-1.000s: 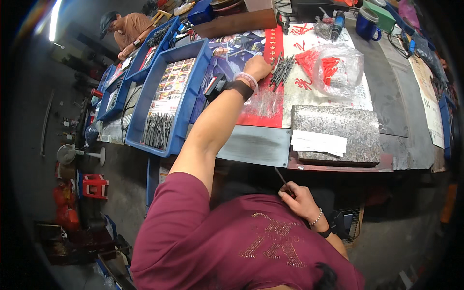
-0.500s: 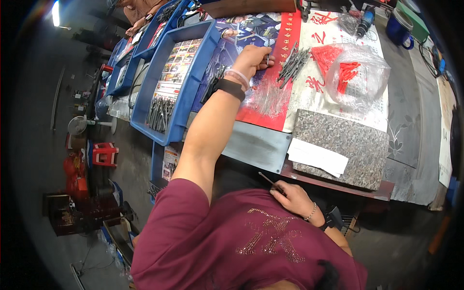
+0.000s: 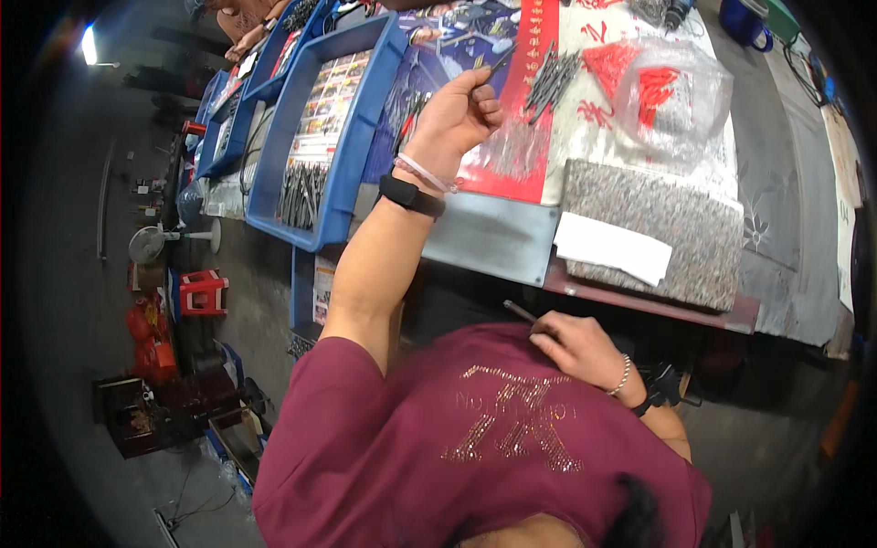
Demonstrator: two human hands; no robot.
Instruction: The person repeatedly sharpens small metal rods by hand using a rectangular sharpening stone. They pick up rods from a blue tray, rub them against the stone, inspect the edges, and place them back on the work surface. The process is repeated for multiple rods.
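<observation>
My left hand (image 3: pixel 457 117) is raised over the near part of the bench, fingers curled. Between its thumb and forefinger is a slim dark metal piece (image 3: pixel 501 60) pointing up and to the right. Just right of that hand lies a loose pile of similar slim dark metal pieces (image 3: pixel 551 84). Close to my body, below the bench edge, my right hand (image 3: pixel 585 349) is closed on a thin metal rod (image 3: pixel 519 311). Only the rod's tip shows; my fingers hide the rest. Beside my left wrist, several small dark items (image 3: pixel 408 121) lie on the printed sheet.
A blue bin (image 3: pixel 331 219) at left holds many slim dark pieces; more blue bins stand behind it. A clear plastic bag (image 3: pixel 699 100) with small red pieces lies at right. Nearer is a speckled stone slab (image 3: pixel 694 233) bearing white paper (image 3: pixel 614 247). Another person's hand (image 3: pixel 245 44) shows far left.
My left hand has drawn back toward me from beside the pile, and the slim piece in it now shows plainly. My right hand stays near my body. The whole view has shifted slightly.
</observation>
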